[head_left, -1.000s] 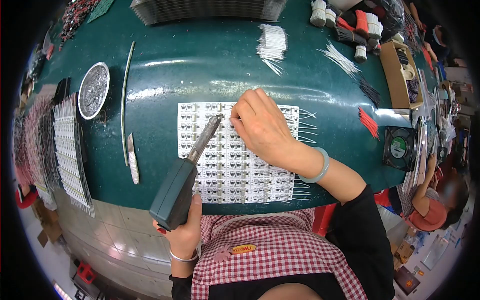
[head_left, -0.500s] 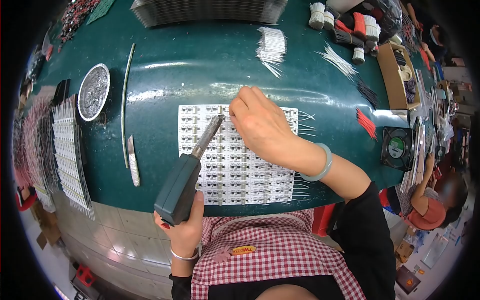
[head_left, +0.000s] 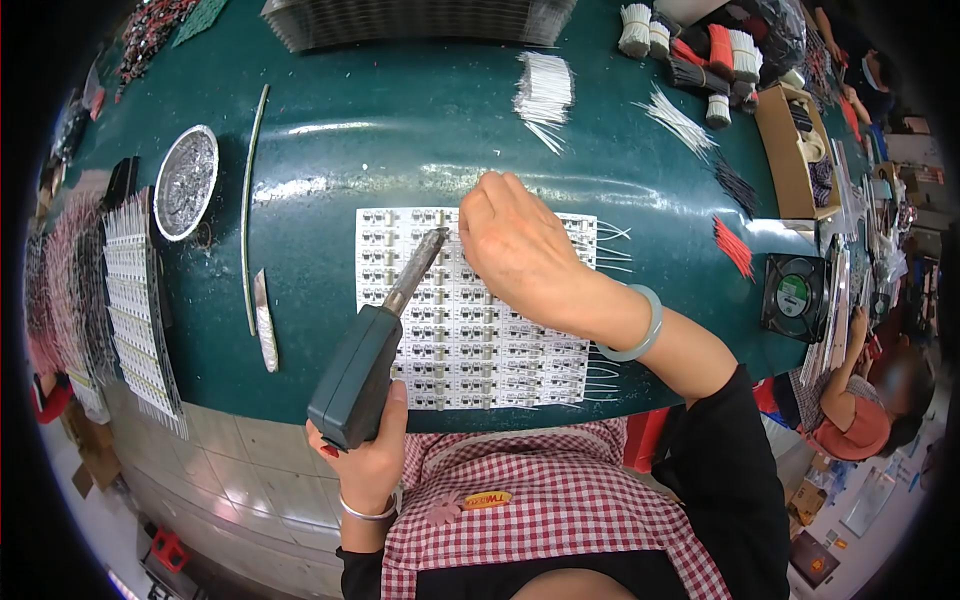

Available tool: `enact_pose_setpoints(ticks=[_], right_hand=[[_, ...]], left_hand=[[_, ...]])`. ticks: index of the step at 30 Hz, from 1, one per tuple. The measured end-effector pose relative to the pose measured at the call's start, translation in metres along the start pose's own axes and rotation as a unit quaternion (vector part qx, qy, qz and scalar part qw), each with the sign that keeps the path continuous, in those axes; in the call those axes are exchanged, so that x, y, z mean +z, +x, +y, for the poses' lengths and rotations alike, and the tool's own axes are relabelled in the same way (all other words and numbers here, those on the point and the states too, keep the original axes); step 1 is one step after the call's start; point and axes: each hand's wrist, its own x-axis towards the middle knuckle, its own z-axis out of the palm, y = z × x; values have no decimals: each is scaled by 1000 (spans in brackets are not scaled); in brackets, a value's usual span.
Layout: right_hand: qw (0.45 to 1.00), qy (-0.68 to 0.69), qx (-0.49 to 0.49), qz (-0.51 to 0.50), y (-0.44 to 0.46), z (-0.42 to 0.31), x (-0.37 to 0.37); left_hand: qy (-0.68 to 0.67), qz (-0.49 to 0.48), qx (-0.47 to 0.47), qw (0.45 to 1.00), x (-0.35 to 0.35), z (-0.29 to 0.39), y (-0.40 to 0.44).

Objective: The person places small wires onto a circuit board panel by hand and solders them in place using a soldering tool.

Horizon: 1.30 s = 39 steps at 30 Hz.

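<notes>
My left hand (head_left: 372, 455) is wrapped round the handle of a dark green soldering gun (head_left: 352, 375). Its metal barrel slants up across a white panel of small circuit boards (head_left: 420, 365), the tip close to the upper rows. Just right of the tip, my right hand (head_left: 515, 235) hovers over or rests on the panel with fingers pinched together. Whatever the pinch holds is hidden behind the fingers. White wires (head_left: 612, 250) stick out past the panel's right edge.
A foil-like bowl of metallic scraps (head_left: 187, 183), a thin rod (head_left: 254, 220) and a wrapped strip (head_left: 265, 322) lie left. White wires (head_left: 545, 95) are piled ahead. Rightward are red wires (head_left: 733, 248), a cardboard box (head_left: 785, 150), a fan (head_left: 794, 295) and a seated person (head_left: 850, 415).
Almost nothing differs. Both hands and the soldering gun keep practically the same place over the panel.
</notes>
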Motion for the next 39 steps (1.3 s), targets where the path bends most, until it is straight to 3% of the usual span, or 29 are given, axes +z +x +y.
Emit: enact_pose_setpoints(ticks=[3,8,16,20,25,28,36,39], right_hand=[[1000,15,3,-4,0,1,-1],[999,31,8,6,-1,1,-1],[1000,21,12,6,-1,0,-1],[1000,4,2,-7,0,-1,-3],[1000,6,2,-11,0,0,-2],[1000,12,5,-13,1,-1,-1],[995,85,34,-36,5,7,-22],[996,-25,69,57,15,39,-32]], left_hand=[[-24,1,-17,1000,1,1,1],[-59,-6,-142,988,1,17,0],[-61,-19,-130,989,0,16,1],[-24,-15,-28,999,-1,-1,0],[-134,9,-73,988,-2,0,1],[-239,40,-194,951,-2,33,10],[-294,38,-215,930,-8,34,16],[-286,47,-217,932,-11,31,17]])
